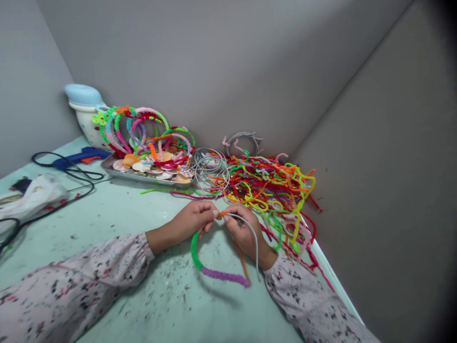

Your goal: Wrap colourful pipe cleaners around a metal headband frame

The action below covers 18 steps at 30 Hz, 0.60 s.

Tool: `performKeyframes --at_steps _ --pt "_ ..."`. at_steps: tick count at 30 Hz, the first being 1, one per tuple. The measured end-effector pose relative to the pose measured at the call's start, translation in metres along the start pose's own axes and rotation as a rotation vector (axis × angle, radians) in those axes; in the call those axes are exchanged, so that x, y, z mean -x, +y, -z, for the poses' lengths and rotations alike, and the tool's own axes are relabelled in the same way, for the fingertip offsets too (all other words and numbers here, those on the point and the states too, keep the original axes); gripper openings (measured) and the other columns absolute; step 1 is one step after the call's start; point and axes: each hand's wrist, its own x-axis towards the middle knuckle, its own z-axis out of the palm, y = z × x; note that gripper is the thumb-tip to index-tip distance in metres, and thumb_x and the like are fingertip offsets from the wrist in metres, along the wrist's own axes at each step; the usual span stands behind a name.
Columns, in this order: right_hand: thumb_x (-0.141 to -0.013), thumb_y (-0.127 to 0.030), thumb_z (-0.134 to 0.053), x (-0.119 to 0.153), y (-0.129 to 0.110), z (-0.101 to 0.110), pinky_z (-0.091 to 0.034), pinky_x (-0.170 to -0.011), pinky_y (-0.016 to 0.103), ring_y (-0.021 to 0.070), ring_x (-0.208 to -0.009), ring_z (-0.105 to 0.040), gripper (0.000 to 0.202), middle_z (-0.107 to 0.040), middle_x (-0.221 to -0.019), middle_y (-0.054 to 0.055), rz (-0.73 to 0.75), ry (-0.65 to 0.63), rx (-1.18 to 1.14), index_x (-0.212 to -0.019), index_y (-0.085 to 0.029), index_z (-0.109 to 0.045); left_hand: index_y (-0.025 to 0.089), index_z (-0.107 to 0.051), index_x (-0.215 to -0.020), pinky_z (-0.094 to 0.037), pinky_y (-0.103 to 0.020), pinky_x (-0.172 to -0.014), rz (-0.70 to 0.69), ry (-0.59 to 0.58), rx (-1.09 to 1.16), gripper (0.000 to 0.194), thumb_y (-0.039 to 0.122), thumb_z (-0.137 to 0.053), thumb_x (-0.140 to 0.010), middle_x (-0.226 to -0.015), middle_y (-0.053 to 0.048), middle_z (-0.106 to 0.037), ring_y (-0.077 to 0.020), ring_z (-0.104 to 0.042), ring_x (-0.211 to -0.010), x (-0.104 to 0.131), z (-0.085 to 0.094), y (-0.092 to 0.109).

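Note:
In front of me, my left hand (200, 217) pinches a bendable grey wire (254, 233) where a short orange wrap covers it. Below that hand curves a fuzzy section, green and then purple pipe cleaner (223, 275). My right hand (246, 232) is closed close beside the left, its fingertips at the orange wrap and the wire. Bare wire arcs over the back of the right hand and hangs down. An orange pipe cleaner (243, 262) strand runs from under the right hand to the purple end. Fingers partly hide how the strands join.
Behind my hands, a metal tray (143, 179) holds shells and pipe-cleaner-wrapped hoops (146, 126). Coiled wire (210, 171) and a tangled pile of pipe cleaners (271, 183) lie to its right. Left are a blue glue gun (80, 156), a black cord (91, 180), a plastic bag (43, 193) and a lidded bin (87, 119).

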Motion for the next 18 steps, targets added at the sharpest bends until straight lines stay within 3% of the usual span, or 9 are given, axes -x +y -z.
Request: performKeyframes --at_steps 8,18 --pt "-0.083 -0.018 -0.054 0.0 -0.002 0.002 -0.044 -0.068 0.028 0.0156 -0.074 -0.055 0.007 -0.059 -0.078 0.003 -0.009 -0.03 -0.013 -0.082 -0.018 -0.061 0.016 -0.051 -0.071 -0.028 -0.015 -0.032 0.082 -0.055 0.135 0.025 0.038 -0.06 -0.079 -0.045 0.007 -0.048 -0.0042 -0.036 -0.031 0.0 0.003 0.002" --pt "-0.084 -0.021 -0.054 0.003 0.0 0.002 -0.043 -0.065 0.028 0.0158 -0.071 -0.054 0.009 -0.058 -0.077 0.003 0.009 -0.069 0.031 -0.084 -0.018 -0.063 0.014 -0.061 -0.078 -0.022 -0.016 -0.03 0.212 -0.145 0.22 0.02 0.033 -0.063 -0.075 -0.042 0.006 -0.048 -0.0034 -0.031 -0.028 -0.007 0.016 -0.001"
